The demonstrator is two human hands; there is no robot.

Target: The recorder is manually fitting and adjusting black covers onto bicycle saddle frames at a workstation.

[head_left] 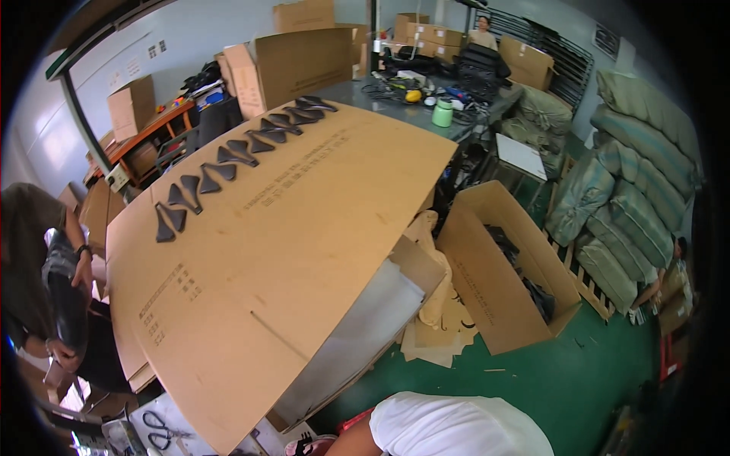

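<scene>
Neither of my hands is in view. A white sleeve (464, 425) with a bare stretch of arm (356, 441) comes in at the lower edge, and the hand at its end is hidden below the picture. Nearest to that arm is a big flat cardboard sheet (304, 220). It lies over an open carton (342, 342) with a whitish lining. Along the sheet's far left side runs a row of dark, fan-shaped pieces (219, 173), each wide at one end and narrow at the other. A pair of scissors (158, 429) with dark handles rests on a pale surface at the lower left.
At left a co-worker's hands (82, 270) hold a dark thing in clear plastic. An open carton (487, 296) with black items stands on the green floor (494, 387). Stuffed woven sacks (623, 197) are piled at right. A cluttered table (350, 93) bears a green jar (442, 114).
</scene>
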